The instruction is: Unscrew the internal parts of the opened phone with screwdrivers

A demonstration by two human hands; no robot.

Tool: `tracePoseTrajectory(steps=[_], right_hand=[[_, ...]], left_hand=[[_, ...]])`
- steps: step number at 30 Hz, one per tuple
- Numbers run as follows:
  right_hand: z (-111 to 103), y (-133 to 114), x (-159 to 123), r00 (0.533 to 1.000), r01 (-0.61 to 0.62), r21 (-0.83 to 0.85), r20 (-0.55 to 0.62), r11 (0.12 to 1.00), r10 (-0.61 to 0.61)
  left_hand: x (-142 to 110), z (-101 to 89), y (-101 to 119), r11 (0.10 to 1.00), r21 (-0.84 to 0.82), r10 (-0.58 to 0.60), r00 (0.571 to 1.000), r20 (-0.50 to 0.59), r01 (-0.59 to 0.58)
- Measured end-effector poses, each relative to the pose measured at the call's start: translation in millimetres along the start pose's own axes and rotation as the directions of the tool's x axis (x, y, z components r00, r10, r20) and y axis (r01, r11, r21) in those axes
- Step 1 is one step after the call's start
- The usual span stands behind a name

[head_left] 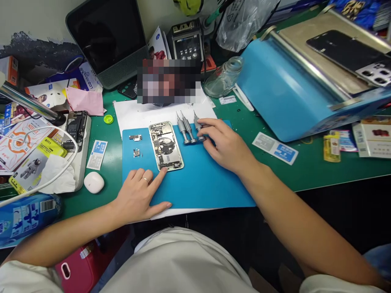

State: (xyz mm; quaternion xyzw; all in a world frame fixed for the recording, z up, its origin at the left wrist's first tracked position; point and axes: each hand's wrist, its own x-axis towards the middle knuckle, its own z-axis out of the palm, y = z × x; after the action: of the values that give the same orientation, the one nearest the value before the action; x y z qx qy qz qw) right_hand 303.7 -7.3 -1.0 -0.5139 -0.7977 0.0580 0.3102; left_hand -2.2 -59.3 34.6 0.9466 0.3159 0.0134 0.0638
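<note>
An opened smartphone lies on a blue mat, its circuit boards and a round coil area showing. My left hand rests its pointing index finger on the phone's bottom edge; the thumb is stretched out on the mat and the other fingers are bent, holding nothing. Right of the phone, my right hand has its fingers closed around a grey precision screwdriver. Beside it lie two similar screwdrivers, tips pointing away from me. Small phone parts and a second little module sit left of the phone.
At the back stand a dark tablet-like screen and a glass jar. A blue machine with metal rails fills the right rear. To the left are a white earbud case, another opened phone and a white cable.
</note>
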Motion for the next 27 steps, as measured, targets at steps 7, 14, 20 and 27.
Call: tracePoseTrajectory(steps=[7,14,20,27], right_hand=[[-2,-3,-2,0.999,-0.030,0.079,-0.023,0.996,0.032],[-2,-7,-2,0.996,-0.026,0.173,-0.083,0.985,0.041],[-3,-5,9,0.986,-0.049,0.275,-0.140,0.960,0.091],[-49,-89,-48,0.991,0.129,0.552,-0.037,0.824,-0.131]], left_hand=[[-1,-0.8,1,1.000,-0.012,0.008,1.000,0.000,-0.008],[1,0.9,0,1.000,-0.017,0.005,1.000,0.017,-0.005],[0,1.5,0,1.000,-0.024,0.008,1.000,-0.002,-0.008],[-1,2.4,1,1.000,0.006,0.011,1.000,0.008,-0.011]])
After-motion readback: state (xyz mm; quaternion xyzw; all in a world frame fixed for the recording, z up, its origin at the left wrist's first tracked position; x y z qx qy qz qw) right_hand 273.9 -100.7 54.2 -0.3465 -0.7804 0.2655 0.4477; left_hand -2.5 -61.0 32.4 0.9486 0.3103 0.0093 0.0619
